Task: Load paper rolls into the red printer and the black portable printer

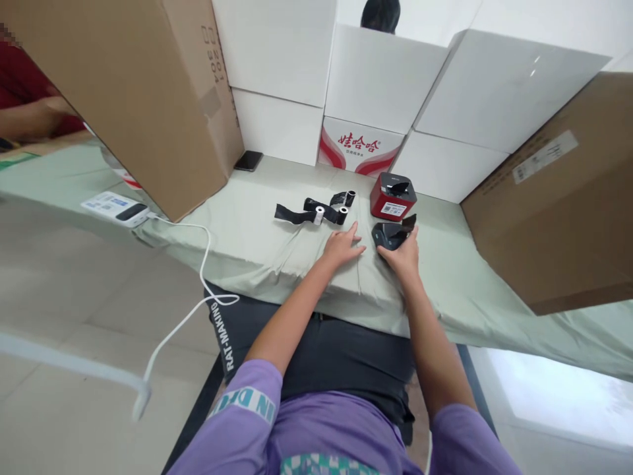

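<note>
Pale green cloth covers the desk (257,244), creased and hanging over the near edge. Left hand (341,247) lies flat on the cloth close to the near edge, palm down, fingers spread and released, holding nothing. Right hand (404,256) sits just beside it, to its right, fingers curled around a black device (390,234); the hand grasps the device from its near side, and the device rests on the cloth. A small black flap stands up at the far right of the device, above the fingers.

Just beyond the device, touching or nearly so (cannot tell which), stands a red printer (393,196) with a black top and a white label on its near face. Left of the printer, further from the near edge than the left hand, lie black ribbon rolls (316,211), partly unwound, with strips trailing to the left; two show pale cores.

Near the far edge lies a dark phone (248,160), flat, close to a large brown cardboard box (148,92) on the left side. White boxes (386,79) are stacked along the far edge, one with a red printed logo. Another brown carton (558,198) occupies the right side. At the left edge sits a white label device (116,208) with a white cable (198,277) hanging over the near edge. Another person's arm (30,115) shows at far left.
</note>
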Demonstrator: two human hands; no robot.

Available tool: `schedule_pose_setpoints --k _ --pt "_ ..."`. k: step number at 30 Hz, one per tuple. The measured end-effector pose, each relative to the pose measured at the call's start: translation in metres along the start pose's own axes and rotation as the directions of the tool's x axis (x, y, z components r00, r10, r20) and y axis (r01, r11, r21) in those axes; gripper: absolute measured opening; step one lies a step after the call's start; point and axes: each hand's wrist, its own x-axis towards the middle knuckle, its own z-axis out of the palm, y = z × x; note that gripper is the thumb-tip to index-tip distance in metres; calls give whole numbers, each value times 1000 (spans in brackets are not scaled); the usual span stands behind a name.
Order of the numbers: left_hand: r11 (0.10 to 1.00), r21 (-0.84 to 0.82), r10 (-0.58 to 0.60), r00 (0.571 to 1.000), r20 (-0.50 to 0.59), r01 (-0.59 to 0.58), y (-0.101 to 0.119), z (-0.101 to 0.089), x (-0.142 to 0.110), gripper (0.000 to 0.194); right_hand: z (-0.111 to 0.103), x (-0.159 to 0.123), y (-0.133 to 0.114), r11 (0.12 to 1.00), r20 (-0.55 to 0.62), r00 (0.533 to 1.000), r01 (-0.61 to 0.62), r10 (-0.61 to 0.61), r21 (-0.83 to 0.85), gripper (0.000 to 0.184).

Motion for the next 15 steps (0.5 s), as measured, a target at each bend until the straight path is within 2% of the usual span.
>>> schedule_pose_setpoints --k 4,7,11,15 --pt "1000 -8 -9 1000 0 9 0 0 -1 85 -7 15 -2 998 -108 992 -66 67 7 114" --pt "1000 -3 -7 1000 0 7 1 0 0 84 -11 30 6 990 -165 976 -143 140 -11 118" --pt "1000 -11 -15 1000 8 15 1 -1 0 82 -9 39 13 976 -146 971 -200 187 -84 120" --pt "1000 -13 -11 1000 7 11 2 0 -1 83 -13 40 9 967 -101 970 -233 222 -105 123"
